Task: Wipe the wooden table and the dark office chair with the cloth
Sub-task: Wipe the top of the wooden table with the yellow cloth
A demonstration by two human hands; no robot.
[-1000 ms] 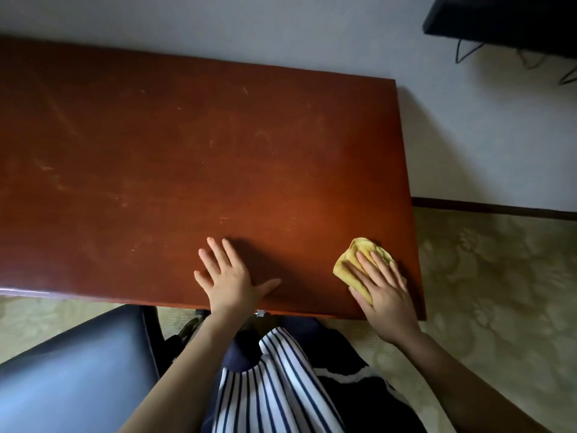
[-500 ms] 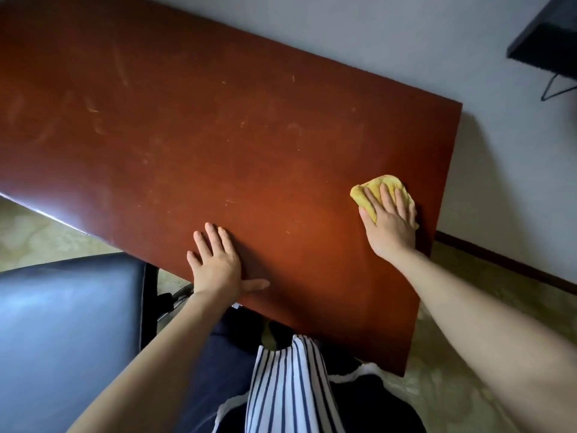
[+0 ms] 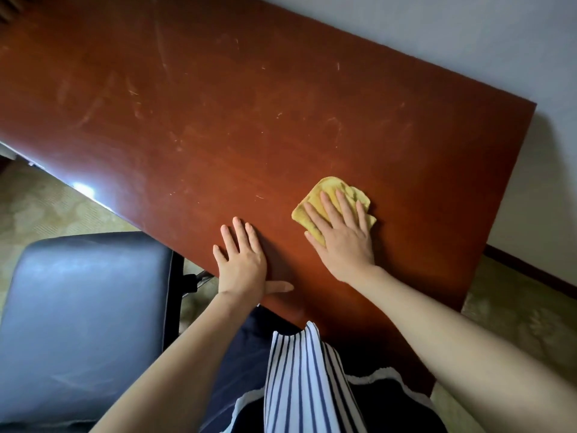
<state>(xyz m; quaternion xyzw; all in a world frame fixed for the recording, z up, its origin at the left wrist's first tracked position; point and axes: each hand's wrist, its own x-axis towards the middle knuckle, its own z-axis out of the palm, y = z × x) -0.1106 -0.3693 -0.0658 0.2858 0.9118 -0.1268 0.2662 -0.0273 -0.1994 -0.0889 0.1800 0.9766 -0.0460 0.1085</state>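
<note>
Colours on and around the table

Red-brown wooden table (image 3: 218,126), yellow cloth (image 3: 327,190), dark shiny chair (image 3: 84,307), blue-and-white striped top (image 3: 299,385), pale flowery floor (image 3: 515,317).

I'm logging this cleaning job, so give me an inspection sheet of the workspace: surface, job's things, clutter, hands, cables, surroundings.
Surface: wooden table, reddish-brown, pale scuffs and streaks across the top.
Job's things: yellow cloth bunched on the table toward its right end; dark office chair at the left, by the near edge.
Clutter: nothing seen.
Hands: left hand flat on the table, fingers straight; right hand pressing the cloth, fingers straight.
Cables: nothing seen.
Surroundings: pale wall behind, patterned carpet below, dark baseboard at right.
</note>
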